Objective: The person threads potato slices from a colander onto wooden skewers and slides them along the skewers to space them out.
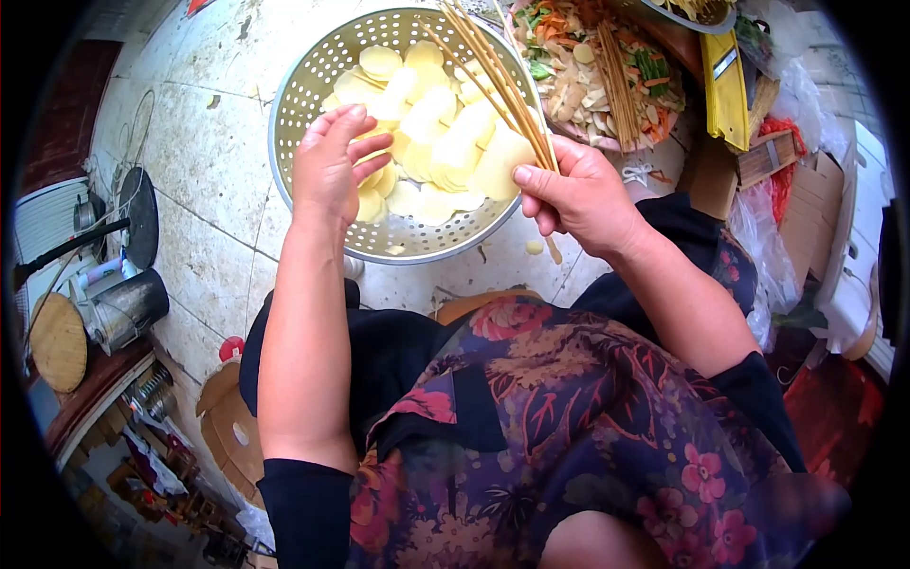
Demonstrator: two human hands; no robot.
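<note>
A metal colander [313, 81] full of thin, pale yellow potato slices [422, 123] stands on the tiled floor in front of me. My right hand [583, 194] grips a bundle of thin wooden skewers [493, 81] at its right side, with their far ends fanning out over the rim. One larger potato slice [502, 163] is at my right thumb, overlapping the skewers. Above the colander's left side, my left hand [336, 166] is open, its fingers loosely curled and apart, with nothing in them.
To the right of the colander lies a heap of mixed vegetable pieces [569, 95] with more skewers [618, 85] on it. A yellow object [725, 90], cardboard [813, 209] and plastic bags are farther right. At left are a dark pan [140, 218], a metal pot [133, 308] and a round wooden board [57, 341].
</note>
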